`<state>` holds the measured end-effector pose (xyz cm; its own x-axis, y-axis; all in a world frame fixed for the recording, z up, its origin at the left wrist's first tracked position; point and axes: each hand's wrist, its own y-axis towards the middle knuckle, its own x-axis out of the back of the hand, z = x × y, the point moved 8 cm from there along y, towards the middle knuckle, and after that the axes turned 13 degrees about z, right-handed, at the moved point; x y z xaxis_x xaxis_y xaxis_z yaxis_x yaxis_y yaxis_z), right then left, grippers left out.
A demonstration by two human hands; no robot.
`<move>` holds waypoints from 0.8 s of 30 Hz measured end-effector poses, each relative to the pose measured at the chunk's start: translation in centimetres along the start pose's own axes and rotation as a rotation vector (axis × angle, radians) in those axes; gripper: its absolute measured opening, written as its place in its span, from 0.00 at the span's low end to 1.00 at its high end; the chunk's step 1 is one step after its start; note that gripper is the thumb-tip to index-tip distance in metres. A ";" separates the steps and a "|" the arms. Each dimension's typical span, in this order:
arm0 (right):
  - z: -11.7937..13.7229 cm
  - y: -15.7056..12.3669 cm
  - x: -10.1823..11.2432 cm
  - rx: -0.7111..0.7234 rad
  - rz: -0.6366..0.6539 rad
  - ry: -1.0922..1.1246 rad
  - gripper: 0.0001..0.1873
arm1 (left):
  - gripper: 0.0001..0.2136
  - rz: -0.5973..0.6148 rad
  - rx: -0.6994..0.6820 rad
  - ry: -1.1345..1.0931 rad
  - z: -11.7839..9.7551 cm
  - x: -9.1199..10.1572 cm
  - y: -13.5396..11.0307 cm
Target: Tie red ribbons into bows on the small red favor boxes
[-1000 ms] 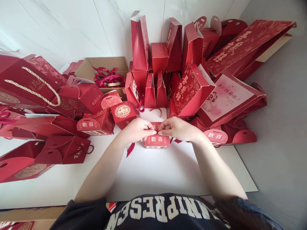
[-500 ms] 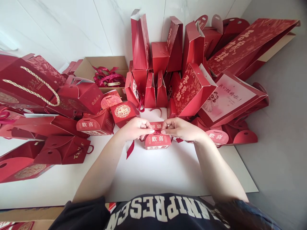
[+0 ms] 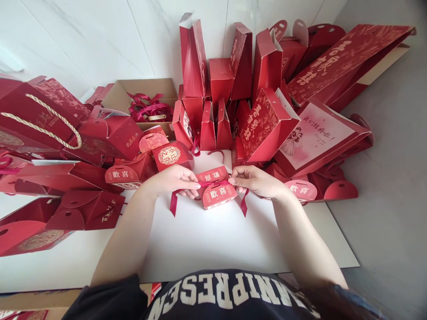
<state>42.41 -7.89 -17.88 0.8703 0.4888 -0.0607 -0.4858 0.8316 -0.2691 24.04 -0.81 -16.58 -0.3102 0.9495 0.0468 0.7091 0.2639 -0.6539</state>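
A small red gift box (image 3: 218, 194) with pale Chinese lettering sits slightly turned on the white table, between my hands. Across its top runs a dark red ribbon (image 3: 215, 183), crossed or knotted near the middle; how it is tied is too small to tell. My left hand (image 3: 182, 181) pinches the ribbon at the box's left side between thumb and fingers. At the right side my right hand (image 3: 248, 180) pinches the ribbon too. One loose ribbon tail hangs below each hand, onto the table.
Several red boxes and bags (image 3: 260, 129) stand close behind the gift box. More red boxes (image 3: 90, 209) crowd the left. A cardboard box (image 3: 116, 95) holds loose ribbons (image 3: 151, 106). The white table (image 3: 240, 242) ends at a grey wall (image 3: 387, 213) on the right.
My hands have moved apart, the left one further outward, drawing the ribbon out sideways. The gift box has turned a little, and both ribbon tails now show more fully.
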 end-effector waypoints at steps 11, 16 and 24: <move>0.3 0.0 0.0 0.041 -0.087 -0.126 0.17 | 0.12 0.099 -0.124 0.043 1.5 0.3 0.6; 0.0 0.3 -0.1 0.037 -0.084 -0.082 0.16 | 0.09 0.274 -0.143 0.131 1.7 0.1 0.5; -0.6 0.7 0.1 0.003 -0.096 -0.085 0.16 | 0.09 0.064 -0.407 0.192 -2.0 1.2 -0.2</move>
<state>42.16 -7.39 -18.64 0.9029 0.4273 0.0467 -0.4009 0.8764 -0.2670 24.75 0.59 -14.89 -0.1621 0.9702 0.1803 0.9262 0.2126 -0.3114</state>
